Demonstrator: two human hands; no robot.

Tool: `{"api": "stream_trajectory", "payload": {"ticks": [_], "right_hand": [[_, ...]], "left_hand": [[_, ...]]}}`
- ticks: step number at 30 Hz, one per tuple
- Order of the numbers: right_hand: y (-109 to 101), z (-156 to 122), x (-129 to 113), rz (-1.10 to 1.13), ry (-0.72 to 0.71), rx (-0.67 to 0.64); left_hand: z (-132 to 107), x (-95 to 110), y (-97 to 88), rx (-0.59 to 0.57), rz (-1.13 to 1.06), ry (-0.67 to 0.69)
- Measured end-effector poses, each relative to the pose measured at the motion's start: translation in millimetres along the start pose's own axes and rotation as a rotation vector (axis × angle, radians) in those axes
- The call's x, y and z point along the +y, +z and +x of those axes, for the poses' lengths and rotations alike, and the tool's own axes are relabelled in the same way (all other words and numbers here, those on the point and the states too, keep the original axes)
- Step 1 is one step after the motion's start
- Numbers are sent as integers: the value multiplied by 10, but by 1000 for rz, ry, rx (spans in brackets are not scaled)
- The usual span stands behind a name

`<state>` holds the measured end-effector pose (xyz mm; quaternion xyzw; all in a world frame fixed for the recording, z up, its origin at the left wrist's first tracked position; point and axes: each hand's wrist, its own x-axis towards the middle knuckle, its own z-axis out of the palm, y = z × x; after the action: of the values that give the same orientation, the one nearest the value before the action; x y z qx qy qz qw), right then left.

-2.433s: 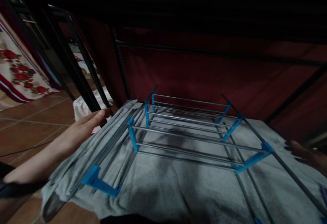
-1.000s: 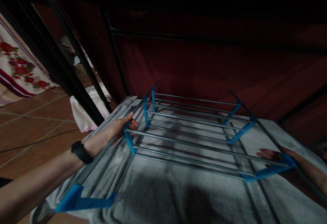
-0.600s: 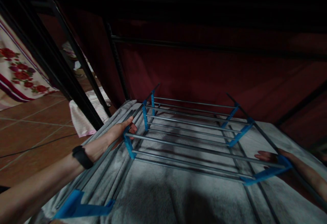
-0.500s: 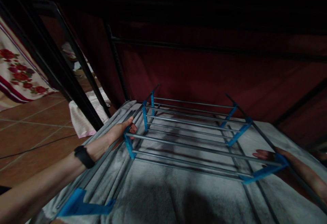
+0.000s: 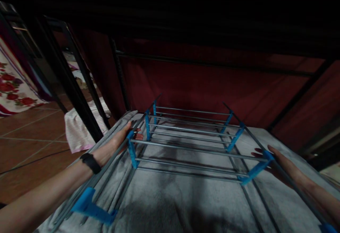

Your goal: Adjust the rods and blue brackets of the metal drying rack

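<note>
A shoe rack of thin grey metal tubes (image 5: 202,148) joined by blue plastic brackets (image 5: 133,155) lies across a grey blanket. My left hand (image 5: 123,137), with a dark band on its wrist, is closed on the rack's left side tube next to a blue bracket. On the other side, my right hand (image 5: 281,162) straddles the right side tube at a blue bracket, thumb above and fingertips reaching under it; part of the palm is hidden by the tube. Another blue bracket (image 5: 92,206) sits on the left side tube near me.
The grey blanket (image 5: 159,197) covers the surface below, with loose tubes lying on it at left and right. Dark metal posts (image 5: 69,84) stand at the left, a red cloth (image 5: 212,87) hangs behind. A striped cloth (image 5: 82,126) rests by the tiled floor (image 5: 32,151).
The right side of the rack has swung inward and slightly up in view, with my right hand moving left along with it. My left hand stays at its bracket. The view has shifted slightly.
</note>
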<state>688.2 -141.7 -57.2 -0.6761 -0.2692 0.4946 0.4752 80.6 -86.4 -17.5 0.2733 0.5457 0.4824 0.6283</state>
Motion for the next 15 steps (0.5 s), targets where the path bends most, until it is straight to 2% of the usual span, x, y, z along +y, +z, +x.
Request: {"api": "stream_trajectory", "payload": {"ticks": [5,12,15], "right_hand": [[36,-155,-50,32,-29,40],[62,-109,36,-18,-102,24],[56,-92,54,-54,-126,19]], "left_hand": [[27,20,-36,-9,13,0],[353,-11,-191,68,105,2],[442,-22,-268,50,153,-41]]}}
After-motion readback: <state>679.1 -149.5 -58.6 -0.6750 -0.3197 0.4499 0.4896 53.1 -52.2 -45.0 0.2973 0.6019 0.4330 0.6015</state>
